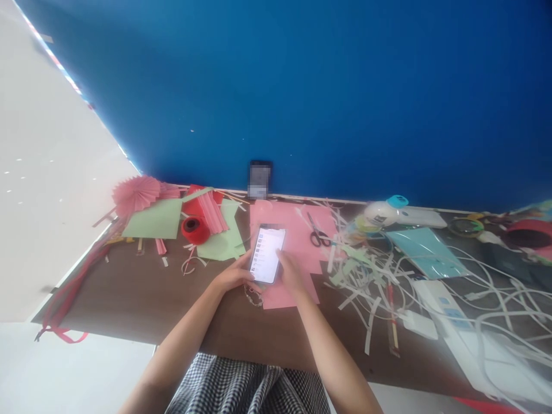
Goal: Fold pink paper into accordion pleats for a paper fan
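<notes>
A smartphone (268, 254) with a lit white screen showing a list is in my two hands, above pink paper sheets (297, 224). My left hand (235, 273) is closed around its lower left side. My right hand (290, 270) grips the right edge, with the thumb at the screen's side; its other fingers are hidden. A beaded bracelet (253, 296) with a charm hangs near my left hand, below the phone. Right of the phone, dark-handled scissors (319, 234) lie on the pink paper.
Left stand a pink folded paper fan (137, 195), green paper (155, 219) and a red spool (195, 230). Right lie paper strips (366, 270), a white bottle (383, 213), a teal packet (426, 252) and a power strip (448, 322) with tangled cables. Another phone (260, 179) leans on the blue wall.
</notes>
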`<state>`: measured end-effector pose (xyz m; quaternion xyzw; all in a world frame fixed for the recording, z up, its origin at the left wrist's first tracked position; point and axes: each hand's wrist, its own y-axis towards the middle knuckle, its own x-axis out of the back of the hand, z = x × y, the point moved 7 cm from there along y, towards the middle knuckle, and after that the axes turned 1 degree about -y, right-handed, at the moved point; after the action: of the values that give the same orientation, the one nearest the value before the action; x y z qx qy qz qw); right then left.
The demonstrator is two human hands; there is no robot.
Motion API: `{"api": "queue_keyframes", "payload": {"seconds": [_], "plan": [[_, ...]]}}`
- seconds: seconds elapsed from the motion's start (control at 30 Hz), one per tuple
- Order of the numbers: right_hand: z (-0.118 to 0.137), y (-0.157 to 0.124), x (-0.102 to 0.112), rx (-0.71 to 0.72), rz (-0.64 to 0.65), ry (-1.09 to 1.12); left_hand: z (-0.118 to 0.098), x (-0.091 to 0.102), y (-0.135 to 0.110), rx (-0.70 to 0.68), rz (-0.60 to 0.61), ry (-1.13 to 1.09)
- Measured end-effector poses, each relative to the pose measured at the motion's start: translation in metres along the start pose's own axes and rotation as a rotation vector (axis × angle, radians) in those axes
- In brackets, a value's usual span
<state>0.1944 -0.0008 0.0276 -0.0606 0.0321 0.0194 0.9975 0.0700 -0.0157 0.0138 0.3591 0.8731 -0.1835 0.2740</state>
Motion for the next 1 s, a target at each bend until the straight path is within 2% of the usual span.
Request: {"api": "queue_keyframes", "payload": {"seconds": [0.13, 0.3, 0.47, 0.67, 1.0], "plan": [[0.001, 0.000, -0.002, 0.021, 0.020, 0.033, 0.001, 0.002, 0.000, 0.005, -0.025, -0.017], [-0.003, 0.004, -0.008, 0.037, 0.122, 0.120, 0.001, 0.005, 0.000, -0.018, -0.041, -0.048], [-0.005, 0.004, -0.018, -0.014, 0.272, 0.267, 0.001, 0.010, 0.001, -0.051, -0.068, -0.064], [-0.001, -0.003, -0.027, -0.064, 0.372, 0.384, 0.000, 0.012, 0.002, -0.061, -0.071, -0.095], [0.002, -0.009, -0.033, -0.070, 0.478, 0.401, -0.001, 0.013, 0.004, -0.035, -0.072, -0.179]]}}
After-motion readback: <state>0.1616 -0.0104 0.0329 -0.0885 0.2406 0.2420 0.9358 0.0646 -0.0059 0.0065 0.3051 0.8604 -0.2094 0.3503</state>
